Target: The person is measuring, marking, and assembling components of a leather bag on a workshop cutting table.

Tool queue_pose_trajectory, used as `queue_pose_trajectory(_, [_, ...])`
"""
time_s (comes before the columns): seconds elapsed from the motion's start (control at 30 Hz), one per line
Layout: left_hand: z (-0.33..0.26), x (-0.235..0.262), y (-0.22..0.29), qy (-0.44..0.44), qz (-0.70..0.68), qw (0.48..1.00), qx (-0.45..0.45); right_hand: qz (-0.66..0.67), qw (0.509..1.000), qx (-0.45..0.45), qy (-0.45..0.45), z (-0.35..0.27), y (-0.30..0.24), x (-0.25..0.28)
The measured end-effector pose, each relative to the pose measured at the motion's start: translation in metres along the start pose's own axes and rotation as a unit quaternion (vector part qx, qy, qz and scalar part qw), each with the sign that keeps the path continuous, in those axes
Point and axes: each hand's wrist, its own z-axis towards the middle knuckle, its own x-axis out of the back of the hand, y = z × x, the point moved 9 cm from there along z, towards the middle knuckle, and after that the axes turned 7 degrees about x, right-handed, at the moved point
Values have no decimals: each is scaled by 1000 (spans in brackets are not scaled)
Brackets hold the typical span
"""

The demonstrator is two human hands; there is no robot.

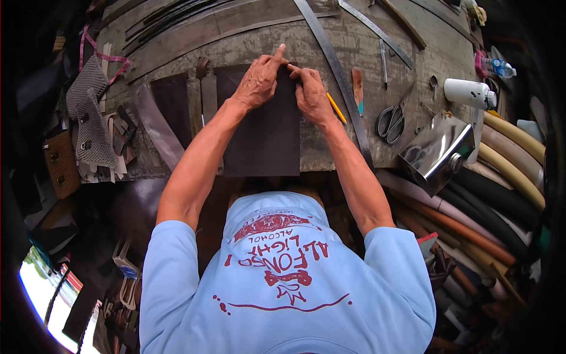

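A dark brown leather-like sheet (262, 141) lies flat at the near edge of the worn workbench (194, 59). My left hand (259, 79) rests over its far end, index finger stretched forward and the other fingers partly bent beneath. Close beside it, at the sheet's far right corner, my right hand (312, 97) has its fingers curled with the tips together. Whatever lies between those tips is too small to make out. A yellow pencil (336, 108) shows along the right hand's outer side; whether the hand touches it is unclear.
Right of my hands lie a long metal ruler (339, 71), a wood-handled tool (357, 88), black-handled scissors (390, 123) and a metal can (439, 150). A white bottle (469, 93) lies farther right. Rolled material (471, 230) fills the lower right. A woven grey piece (94, 127) sits left.
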Motion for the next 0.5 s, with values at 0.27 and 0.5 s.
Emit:
queue_pose_trajectory(0.27, [-7, -4, 14, -12, 39, 999, -17, -58, 996, 61, -35, -29, -11, 3])
queue_pose_trajectory(0.5, [-12, -5, 8, -46, 39, 998, -4, -70, 983, 93, -141, -61, -36, 8])
